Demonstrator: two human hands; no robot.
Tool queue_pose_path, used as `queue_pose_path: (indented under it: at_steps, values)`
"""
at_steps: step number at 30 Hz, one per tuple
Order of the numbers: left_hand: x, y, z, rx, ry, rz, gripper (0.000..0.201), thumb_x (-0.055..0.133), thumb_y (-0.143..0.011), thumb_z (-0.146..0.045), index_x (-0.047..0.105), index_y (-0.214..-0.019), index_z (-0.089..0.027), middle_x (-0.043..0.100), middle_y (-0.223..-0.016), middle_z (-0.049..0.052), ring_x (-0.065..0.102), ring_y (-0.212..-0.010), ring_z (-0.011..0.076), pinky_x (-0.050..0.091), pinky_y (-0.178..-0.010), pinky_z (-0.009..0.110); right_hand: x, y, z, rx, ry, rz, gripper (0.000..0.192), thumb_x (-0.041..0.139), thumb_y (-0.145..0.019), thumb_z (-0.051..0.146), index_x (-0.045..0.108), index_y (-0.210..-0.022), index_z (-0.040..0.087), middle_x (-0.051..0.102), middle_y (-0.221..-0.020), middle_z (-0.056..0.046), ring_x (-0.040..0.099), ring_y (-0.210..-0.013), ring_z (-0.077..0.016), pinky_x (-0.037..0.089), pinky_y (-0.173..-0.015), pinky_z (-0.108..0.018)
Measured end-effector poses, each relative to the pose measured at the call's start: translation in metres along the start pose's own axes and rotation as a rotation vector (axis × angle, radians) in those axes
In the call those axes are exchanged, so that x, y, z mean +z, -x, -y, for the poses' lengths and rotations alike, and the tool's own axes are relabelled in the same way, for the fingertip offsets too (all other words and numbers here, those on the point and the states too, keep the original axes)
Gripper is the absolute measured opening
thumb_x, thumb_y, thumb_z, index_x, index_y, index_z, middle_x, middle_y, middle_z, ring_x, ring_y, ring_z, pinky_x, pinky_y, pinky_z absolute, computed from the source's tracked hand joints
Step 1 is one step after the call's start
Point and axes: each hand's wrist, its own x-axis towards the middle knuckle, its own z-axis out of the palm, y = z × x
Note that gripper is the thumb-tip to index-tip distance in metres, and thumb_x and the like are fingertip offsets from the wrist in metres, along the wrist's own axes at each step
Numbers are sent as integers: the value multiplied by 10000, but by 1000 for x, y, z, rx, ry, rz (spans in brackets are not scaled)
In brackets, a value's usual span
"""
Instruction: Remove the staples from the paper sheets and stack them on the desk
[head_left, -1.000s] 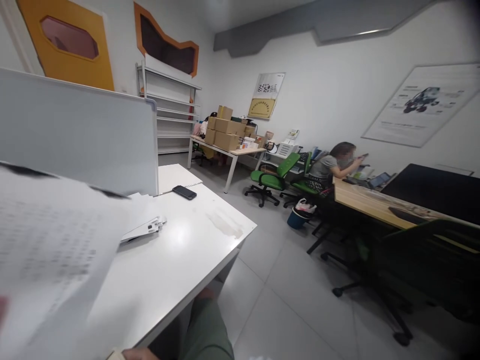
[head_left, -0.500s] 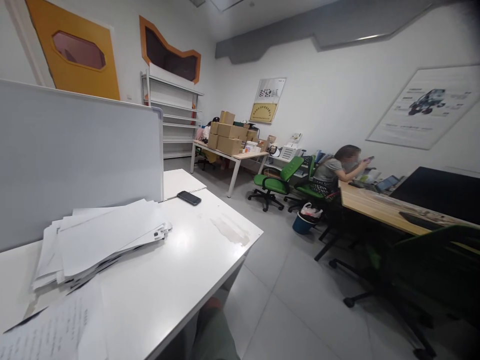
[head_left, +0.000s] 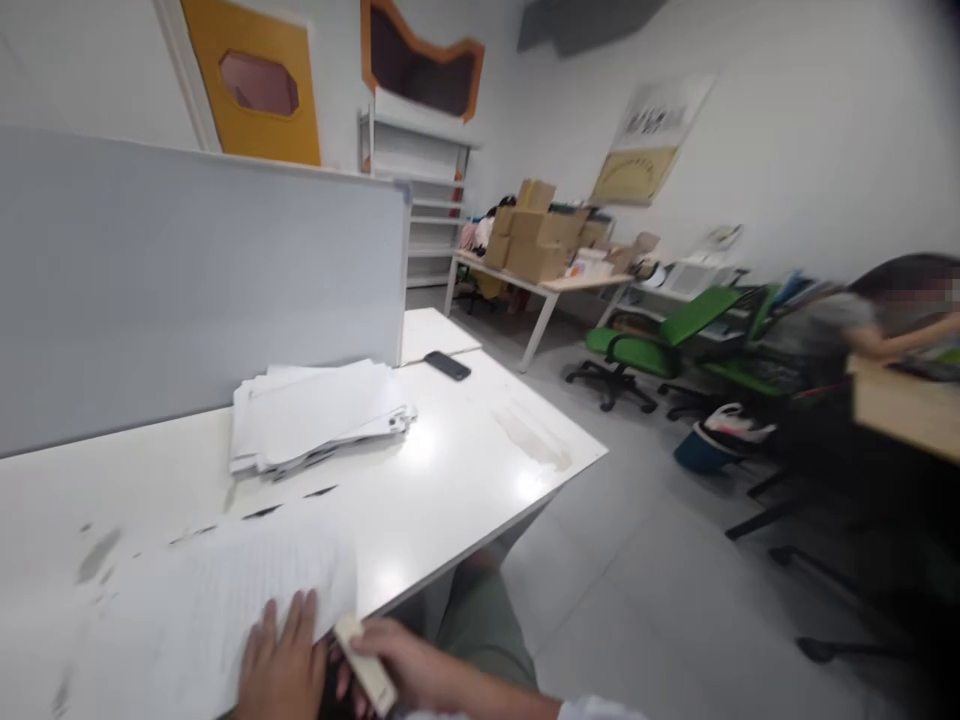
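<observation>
My left hand (head_left: 283,655) lies on a printed sheet of paper (head_left: 247,570) near the front edge of the white desk, fingers stretched out and flat. Just right of it, my right hand (head_left: 401,655) is closed around a cream stapler (head_left: 365,662) at the desk's edge, beside the paper's near corner. The stapler's lower part is dark and partly hidden by the hand. Farther back on the desk sits a messy stack of white papers (head_left: 322,415), touched by neither hand.
A black phone (head_left: 448,365) lies beyond the stack, near a grey partition (head_left: 210,290). To the right are a green office chair (head_left: 652,340), a blue bin (head_left: 705,448) and a seated person (head_left: 832,320). Cardboard boxes (head_left: 536,245) stand on a table behind.
The view has swung left and down, so the desk and room shift right in the picture. Both my hands have come into view, the right one with the stapler.
</observation>
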Motion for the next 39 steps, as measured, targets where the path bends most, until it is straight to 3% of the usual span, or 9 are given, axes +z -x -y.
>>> queue_pose_path:
  at_steps: [1, 3, 5, 8, 14, 17, 22, 34, 39]
  values:
    - [-7, 2, -11, 2, -92, -16, 448, 418, -898, -265, 696, -1232, -157, 604, -1357, 138, 354, -1413, 429, 270, -1155, 648, 6, 4, 3, 11, -25, -31, 567, 797, -523, 649, 689, -717, 128, 637, -588, -44, 526, -396, -125, 389, -373, -222]
    - [-18, 5, -33, 48, -207, -12, 492, 379, -914, -172, 600, -1353, -147, 522, -1450, 124, 318, -1441, 398, 295, -1161, 608, 14, 15, 11, -46, 9, -70, 511, 728, -670, 583, 707, -792, 87, 646, -608, -51, 532, -412, -97, 387, -423, -210]
    - [-24, 5, -49, 123, -245, 68, 550, 379, -896, -93, 525, -1421, -171, 465, -1501, 103, 321, -1451, 348, 317, -1171, 552, 16, 26, 15, -37, -50, -79, 421, 620, -827, 457, 700, -876, 47, 655, -638, -44, 557, -449, -70, 370, -472, -196]
    - [-28, 7, -61, 89, -301, 148, 601, 409, -887, -69, 445, -1475, -184, 410, -1539, 111, 297, -1462, 352, 303, -1175, 562, 14, 36, 14, 5, -112, -84, 386, 467, -938, 350, 679, -920, 27, 657, -643, -34, 592, -475, -57, 358, -491, -172]
    - [-28, 18, -70, -141, -402, 117, 562, 380, -955, -149, 382, -1512, -216, 352, -1570, 132, 202, -1478, 423, 231, -1146, 689, 12, 39, 22, 76, -78, -127, 429, 499, -937, 506, 673, -970, 115, 681, -716, -45, 604, -493, -95, 439, -448, -174]
    - [-26, 24, -72, -165, -406, 105, 509, 379, -997, -298, 409, -1500, -227, 312, -1589, 139, 164, -1485, 434, 191, -1147, 705, 13, 35, 32, 131, -27, -134, 412, 462, -969, 471, 668, -924, 117, 678, -696, -51, 603, -481, -100, 438, -439, -180]
    - [-26, 31, -71, -133, -419, 181, 552, 423, -989, -398, 369, -1519, -253, 266, -1610, 128, 143, -1487, 440, 185, -1152, 698, 15, 33, 35, 151, 46, -144, 369, 484, -972, 408, 668, -874, 104, 680, -661, -67, 609, -460, -117, 437, -422, -192]
    - [-27, 37, -77, -189, -421, 194, 536, 402, -968, -171, 411, -1497, -257, 299, -1596, 117, 198, -1468, 449, 216, -1138, 711, 17, 38, 22, 145, 146, -170, 360, 596, -900, 460, 639, -819, 111, 669, -605, -68, 607, -440, -128, 439, -415, -202]
    - [-24, 39, -79, -191, -455, 196, 561, 427, -967, -190, 365, -1518, -278, 265, -1607, 123, 179, -1477, 438, 213, -1146, 705, 15, 46, 21, 230, 159, -130, 400, 563, -910, 504, 623, -782, 130, 658, -571, -56, 562, -392, -108, 353, -344, -175]
